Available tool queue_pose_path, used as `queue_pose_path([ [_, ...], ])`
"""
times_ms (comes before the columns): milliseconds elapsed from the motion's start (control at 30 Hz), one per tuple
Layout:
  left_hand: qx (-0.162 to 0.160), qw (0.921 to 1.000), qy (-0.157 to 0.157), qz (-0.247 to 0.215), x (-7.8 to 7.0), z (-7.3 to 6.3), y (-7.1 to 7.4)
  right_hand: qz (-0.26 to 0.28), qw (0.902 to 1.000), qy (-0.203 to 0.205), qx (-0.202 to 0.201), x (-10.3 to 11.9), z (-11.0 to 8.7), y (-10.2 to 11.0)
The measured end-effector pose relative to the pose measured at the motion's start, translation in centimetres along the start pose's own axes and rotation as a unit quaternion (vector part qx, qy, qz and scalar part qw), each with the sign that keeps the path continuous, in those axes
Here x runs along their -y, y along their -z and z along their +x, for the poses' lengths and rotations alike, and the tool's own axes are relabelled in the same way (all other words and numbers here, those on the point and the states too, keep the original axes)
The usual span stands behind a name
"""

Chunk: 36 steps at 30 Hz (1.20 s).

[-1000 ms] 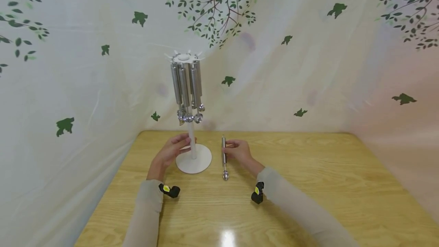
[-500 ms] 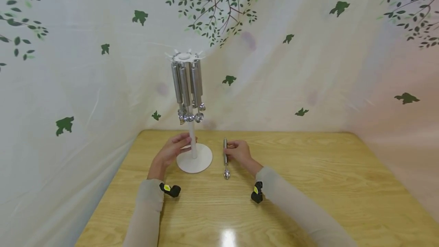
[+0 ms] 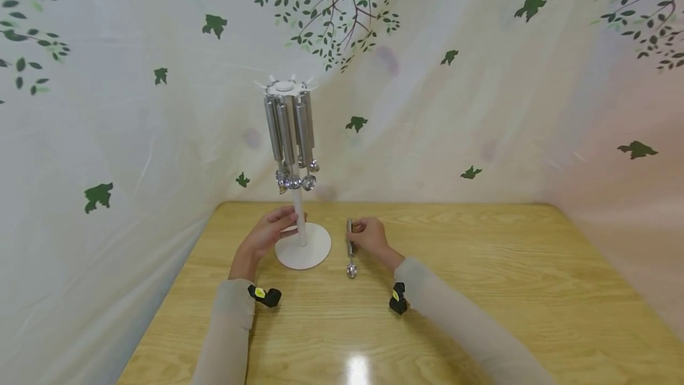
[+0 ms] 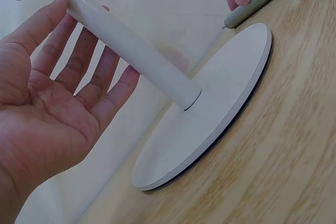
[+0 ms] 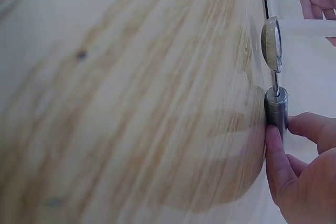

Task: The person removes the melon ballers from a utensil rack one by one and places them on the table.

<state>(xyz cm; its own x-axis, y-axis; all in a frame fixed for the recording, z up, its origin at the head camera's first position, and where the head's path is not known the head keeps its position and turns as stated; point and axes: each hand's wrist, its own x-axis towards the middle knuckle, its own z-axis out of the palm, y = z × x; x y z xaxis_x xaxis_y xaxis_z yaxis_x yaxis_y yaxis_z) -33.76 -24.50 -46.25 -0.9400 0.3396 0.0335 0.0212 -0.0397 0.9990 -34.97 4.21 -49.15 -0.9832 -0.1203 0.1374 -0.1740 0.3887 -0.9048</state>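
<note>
A white stand with a round base [image 3: 288, 257] stands on the table, its upright pole [image 3: 301, 230] between the thumb and fingers of my left hand [image 3: 265, 234]. In the left wrist view the thumb touches the pole [image 4: 126, 45] and the fingers pass behind it. Several steel utensils [image 3: 288, 132] with thick handles and small round bowls hang from the stand's top. Right of the base, my right hand [image 3: 372, 236] pinches the handle of a similar steel spoon [image 3: 351, 269]. Its handle [image 5: 276, 107] lies close along the tabletop, bowl towards me.
The wooden table [image 3: 481, 314] ends at a pale curtain [image 3: 406, 153] printed with branches and green leaf shapes. White hooks [image 3: 310, 84] ring the stand's top plate [image 3: 285, 87]. A small black wrist camera [image 3: 265, 296] sits on each sleeve.
The far end of the steel spoon's handle has come down slightly, the right hand still pinching it. The left hand and the stand stay as they were.
</note>
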Motion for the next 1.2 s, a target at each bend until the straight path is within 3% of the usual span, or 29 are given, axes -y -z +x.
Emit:
queue_pose_path([
  [267,0.009,0.9999,-0.005,-0.014,0.4,-0.1,0.5,-0.034,0.9987,-0.037,0.007,1.3,-0.9,-0.1],
  [500,0.005,0.9998,-0.007,-0.017,0.3,0.1,0.5,-0.004,0.9979,-0.053,0.036,1.2,-0.9,0.5],
  [800,0.001,0.9999,-0.004,-0.013,0.2,0.1,0.2,-0.007,0.9973,-0.049,0.054,1.3,-1.3,1.0],
  [1200,0.003,0.9999,-0.003,-0.011,0.5,0.1,0.2,0.011,0.9932,-0.089,0.074,1.4,-1.3,1.5],
])
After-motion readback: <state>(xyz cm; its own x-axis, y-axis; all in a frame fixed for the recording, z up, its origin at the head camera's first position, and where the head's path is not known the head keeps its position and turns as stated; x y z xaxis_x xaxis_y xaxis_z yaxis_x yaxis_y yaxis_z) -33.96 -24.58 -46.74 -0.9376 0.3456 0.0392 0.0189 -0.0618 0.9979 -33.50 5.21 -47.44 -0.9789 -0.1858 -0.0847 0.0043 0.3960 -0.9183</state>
